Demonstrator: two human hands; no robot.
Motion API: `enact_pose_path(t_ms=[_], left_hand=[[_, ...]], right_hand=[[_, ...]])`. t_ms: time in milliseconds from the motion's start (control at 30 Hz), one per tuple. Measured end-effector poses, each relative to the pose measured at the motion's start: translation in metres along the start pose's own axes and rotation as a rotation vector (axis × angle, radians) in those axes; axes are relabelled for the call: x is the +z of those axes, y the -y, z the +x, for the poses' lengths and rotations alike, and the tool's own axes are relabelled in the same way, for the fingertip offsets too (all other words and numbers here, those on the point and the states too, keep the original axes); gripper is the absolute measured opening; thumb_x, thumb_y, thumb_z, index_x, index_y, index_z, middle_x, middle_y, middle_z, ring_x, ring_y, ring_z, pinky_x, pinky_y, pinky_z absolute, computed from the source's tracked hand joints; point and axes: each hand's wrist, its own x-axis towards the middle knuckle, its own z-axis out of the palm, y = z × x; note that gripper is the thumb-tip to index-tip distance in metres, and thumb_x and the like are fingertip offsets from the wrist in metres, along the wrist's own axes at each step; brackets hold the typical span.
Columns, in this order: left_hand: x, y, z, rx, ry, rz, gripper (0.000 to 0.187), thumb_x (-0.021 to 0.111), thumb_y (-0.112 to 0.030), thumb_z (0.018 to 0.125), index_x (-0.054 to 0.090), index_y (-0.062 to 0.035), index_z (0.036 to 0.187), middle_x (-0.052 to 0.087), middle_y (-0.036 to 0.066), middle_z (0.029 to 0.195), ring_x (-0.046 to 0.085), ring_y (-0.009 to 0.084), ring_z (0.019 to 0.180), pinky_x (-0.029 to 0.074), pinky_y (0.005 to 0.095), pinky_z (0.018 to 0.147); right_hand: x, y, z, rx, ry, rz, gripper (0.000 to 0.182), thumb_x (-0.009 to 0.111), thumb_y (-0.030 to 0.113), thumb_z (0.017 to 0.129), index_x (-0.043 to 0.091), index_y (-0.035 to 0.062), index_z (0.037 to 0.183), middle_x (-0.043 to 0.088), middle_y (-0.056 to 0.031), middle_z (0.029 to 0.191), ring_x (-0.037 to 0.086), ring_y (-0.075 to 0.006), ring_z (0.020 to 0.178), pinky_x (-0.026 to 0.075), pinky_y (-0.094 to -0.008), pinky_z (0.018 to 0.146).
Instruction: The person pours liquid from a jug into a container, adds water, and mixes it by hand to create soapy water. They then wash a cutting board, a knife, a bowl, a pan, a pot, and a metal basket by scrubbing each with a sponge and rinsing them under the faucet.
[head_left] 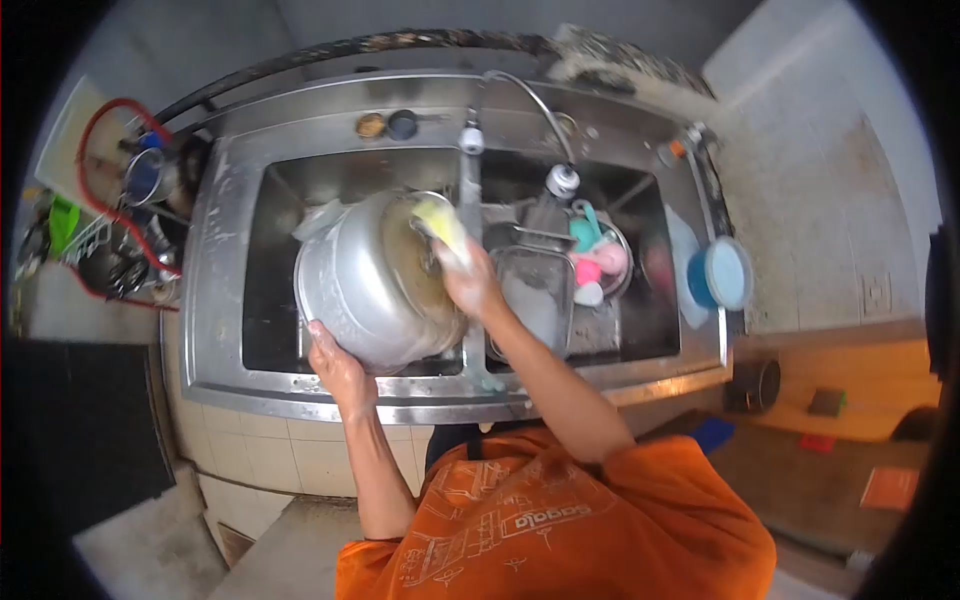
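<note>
A large silver metal pot point(350, 270) lies tilted in the left sink basin point(268, 210), its brownish, stained round face turned to the right. My left hand point(342, 370) grips the pot's lower left edge, with the thumb on the outside and the other fingers partly hidden. In my right hand point(468, 280) is a yellow and white sponge point(440, 222), pressed against or just over the stained face. Fingers wrap round the sponge, and suds or wetness show on the hand.
The right basin holds a soapy rectangular metal tray point(535, 290) and a bowl with pink and teal utensils point(598, 250). A faucet point(562, 180) hangs over it. A blue tub point(728, 275) stands at the right edge; a dish rack point(95, 240) is at left.
</note>
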Motion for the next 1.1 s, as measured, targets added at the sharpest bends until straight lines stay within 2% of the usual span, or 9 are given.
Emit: enact_pose_path(t_ms=[100,167,300,367,500,767,833,900,1100], left_hand=[[0.01,-0.001,-0.011,0.099,-0.08,0.483,0.061,0.036,-0.045,0.098,0.051,0.012,0.111,0.061,0.018,0.102,0.059,0.0251,0.089,0.048,0.0395,0.084],[0.003,0.013,0.012,0.097,-0.15,0.123,0.064,0.037,-0.047,0.097,0.049,0.0134,0.115,0.057,0.021,0.111,0.057,0.0273,0.095,0.046,0.0399,0.088],[-0.021,0.013,0.047,0.089,-0.216,0.065,0.066,0.037,-0.047,0.097,0.048,0.0142,0.117,0.055,0.023,0.115,0.056,0.0286,0.099,0.046,0.0402,0.089],[-0.048,0.033,0.083,0.138,-0.324,0.259,0.064,0.038,-0.046,0.097,0.053,0.0154,0.109,0.06,0.022,0.104,0.06,0.0288,0.088,0.048,0.0395,0.081],[-0.073,0.082,0.119,0.579,-0.146,0.933,0.047,0.042,-0.038,0.097,0.063,0.0033,0.087,0.06,0.02,0.065,0.059,0.0278,0.059,0.045,0.0392,0.057],[-0.129,0.223,0.172,0.647,0.061,1.495,0.037,0.046,-0.036,0.093,0.062,-0.0024,0.09,0.062,0.024,0.073,0.06,0.0438,0.067,0.045,0.0528,0.06],[-0.11,0.209,0.167,0.312,0.141,1.633,0.035,0.048,-0.036,0.092,0.062,-0.0039,0.093,0.063,0.024,0.077,0.061,0.0434,0.074,0.047,0.0507,0.065],[-0.106,0.215,0.163,0.314,0.208,1.645,0.032,0.051,-0.033,0.089,0.062,-0.003,0.094,0.064,0.023,0.08,0.062,0.0428,0.078,0.048,0.0492,0.068],[-0.029,0.175,0.128,0.37,0.212,1.782,0.026,0.061,-0.013,0.077,0.06,0.0011,0.098,0.064,0.023,0.089,0.063,0.0389,0.083,0.049,0.0463,0.074]], right_hand=[[0.021,-0.02,0.0,0.293,-0.064,0.064,0.036,0.056,0.004,0.084,0.054,0.0041,0.12,0.055,-0.0112,0.122,0.053,-0.0235,0.113,0.042,-0.0363,0.097],[0.028,0.064,-0.033,-0.362,0.198,-0.528,0.05,0.061,-0.003,0.074,0.055,0.0079,0.122,0.052,-0.0126,0.126,0.05,-0.0273,0.117,0.04,-0.0391,0.1],[-0.003,0.012,-0.068,-0.545,0.284,-0.596,0.064,0.058,-0.011,0.063,0.054,0.0104,0.123,0.05,-0.0129,0.129,0.048,-0.0295,0.119,0.038,-0.0366,0.102],[-0.041,-0.018,-0.082,0.018,0.136,-0.571,0.058,0.054,-0.014,0.063,0.055,0.006,0.118,0.055,-0.0125,0.12,0.054,-0.0243,0.111,0.043,-0.0305,0.095],[-0.126,-0.007,-0.097,0.086,-0.064,-0.684,0.044,0.052,-0.012,0.069,0.055,-0.0002,0.112,0.061,-0.0117,0.101,0.06,-0.0192,0.095,0.048,-0.0257,0.082],[-0.281,-0.028,-0.187,0.092,-0.544,-0.85,0.035,0.06,-0.002,0.079,0.055,-0.0022,0.113,0.061,-0.0127,0.106,0.059,-0.0203,0.099,0.046,-0.033,0.088],[-0.293,-0.02,-0.201,0.106,-0.567,-0.906,0.034,0.059,-0.001,0.08,0.054,-0.0019,0.114,0.061,-0.012,0.105,0.059,-0.0196,0.099,0.047,-0.0325,0.087],[-0.295,0.008,-0.201,0.28,-0.546,-0.317,0.036,0.061,0.008,0.084,0.05,-0.0004,0.117,0.061,-0.0106,0.1,0.061,-0.0189,0.087,0.05,-0.0303,0.076],[-0.281,0.097,-0.18,0.311,-0.722,-0.026,0.023,0.059,0.005,0.086,0.052,-0.0008,0.107,0.061,-0.0091,0.091,0.062,-0.0189,0.077,0.055,-0.0321,0.063]])
